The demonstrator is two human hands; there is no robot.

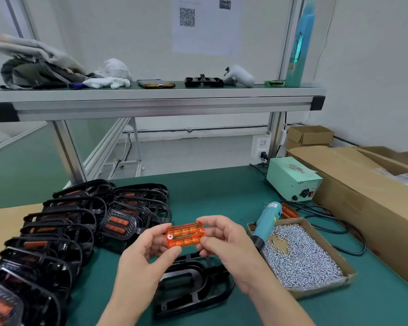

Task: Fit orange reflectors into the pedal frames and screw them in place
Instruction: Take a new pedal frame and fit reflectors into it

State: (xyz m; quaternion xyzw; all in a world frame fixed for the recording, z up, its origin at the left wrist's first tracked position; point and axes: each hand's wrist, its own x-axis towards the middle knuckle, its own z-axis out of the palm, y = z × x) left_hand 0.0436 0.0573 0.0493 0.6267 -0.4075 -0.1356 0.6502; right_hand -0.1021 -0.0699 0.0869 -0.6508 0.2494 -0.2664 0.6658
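Note:
An orange reflector [185, 234] is held in the air between both hands, above the green mat. My left hand [141, 257] pinches its left end with thumb and fingers. My right hand [226, 245] pinches its right end. Below them an empty black pedal frame [193, 285] lies flat on the mat. A teal electric screwdriver [266, 222] rests with its tip in a shallow cardboard tray [335, 250] of several silver screws. Another orange reflector [289, 211] lies behind the screwdriver.
Stacked black pedal frames with reflectors [64, 231] fill the left of the mat. A mint power supply [292, 182] with cables sits back right, beside large cardboard boxes [368, 191]. An aluminium shelf [156, 102] with a phone, gloves and clothes spans overhead.

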